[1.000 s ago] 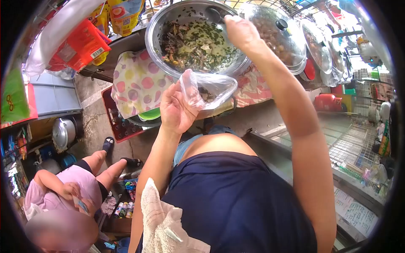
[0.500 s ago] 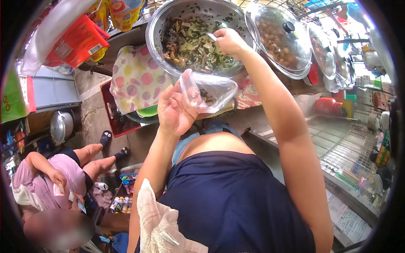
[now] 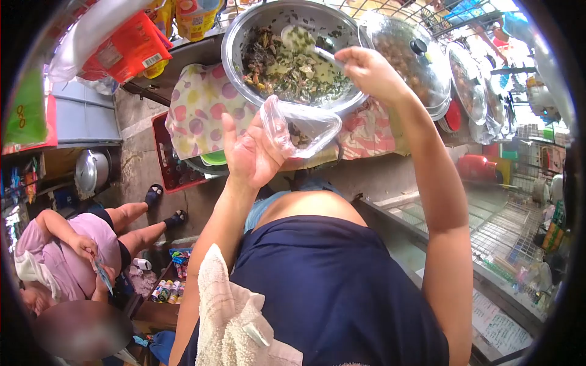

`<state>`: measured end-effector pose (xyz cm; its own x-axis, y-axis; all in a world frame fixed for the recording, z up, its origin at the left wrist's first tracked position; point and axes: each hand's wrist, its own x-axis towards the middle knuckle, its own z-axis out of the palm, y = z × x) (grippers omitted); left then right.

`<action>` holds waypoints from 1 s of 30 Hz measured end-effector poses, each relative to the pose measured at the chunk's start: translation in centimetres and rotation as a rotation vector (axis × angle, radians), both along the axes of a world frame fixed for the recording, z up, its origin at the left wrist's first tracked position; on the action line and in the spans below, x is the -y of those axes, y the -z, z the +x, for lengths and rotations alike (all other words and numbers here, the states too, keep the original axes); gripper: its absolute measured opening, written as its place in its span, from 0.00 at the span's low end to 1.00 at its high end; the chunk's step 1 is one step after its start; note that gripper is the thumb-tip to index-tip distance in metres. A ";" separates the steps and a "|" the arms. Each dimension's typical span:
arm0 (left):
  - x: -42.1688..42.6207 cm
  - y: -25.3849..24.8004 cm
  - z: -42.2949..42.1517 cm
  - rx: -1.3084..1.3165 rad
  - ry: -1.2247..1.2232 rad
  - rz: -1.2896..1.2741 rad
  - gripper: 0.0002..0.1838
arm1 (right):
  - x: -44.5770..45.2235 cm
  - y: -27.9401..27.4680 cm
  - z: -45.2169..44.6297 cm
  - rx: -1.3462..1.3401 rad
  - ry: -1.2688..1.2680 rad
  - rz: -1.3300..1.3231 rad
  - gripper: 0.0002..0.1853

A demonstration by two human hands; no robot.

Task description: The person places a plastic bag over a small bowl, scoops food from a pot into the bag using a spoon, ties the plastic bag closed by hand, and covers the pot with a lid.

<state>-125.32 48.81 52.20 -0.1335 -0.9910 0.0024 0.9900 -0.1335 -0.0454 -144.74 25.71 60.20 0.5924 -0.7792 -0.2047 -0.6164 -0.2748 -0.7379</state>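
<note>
1. From my end of the head camera, the left hand [image 3: 250,155] is palm up, its grip holding a clear plastic bag [image 3: 311,131] by the film around the fingers; the thumb stands free. I take the spread fingers as keeping the film apart.
2. The bag hangs just before the near rim of a wide steel pot [image 3: 345,30], with some dark food inside. I'd say being so near keeps drips over the pot.
3. The right hand [image 3: 373,72] has its grip closed around the handle of a ladle [image 3: 328,56]. The ladle's bowl, carrying chopped greens, is within the pot's opening; I cannot tell whether it touches the stew [image 3: 274,67].
4. The pot sits on the bench [image 3: 195,55], beside a fruit-print cloth [image 3: 204,104], probably spread as a cover.
5. To the right, I see a glass lid [image 3: 390,49] over another pot, presumably shielding its food.
</note>
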 end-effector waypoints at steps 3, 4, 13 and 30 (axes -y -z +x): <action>0.0 0.1 0.1 -0.040 0.000 0.021 0.52 | -3.1 -3.1 -1.4 -0.025 -0.037 -0.002 0.16; 0.2 0.1 0.2 -0.035 -0.002 0.001 0.53 | -4.1 -3.9 -1.7 -0.011 -0.031 0.050 0.16; 0.4 -3.2 -0.5 0.140 -0.076 0.308 0.61 | -11.8 -6.6 -4.1 -0.177 -0.289 -0.469 0.15; 0.3 -1.2 0.2 0.038 -0.064 0.117 0.63 | 0.1 7.2 5.0 -0.027 0.286 0.286 0.19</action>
<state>-125.12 48.49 53.42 -0.0676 -0.9908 -0.1172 0.9977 -0.0658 -0.0190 -139.79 25.63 53.05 0.3510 -0.8212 -0.4500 -0.6585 0.1252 -0.7421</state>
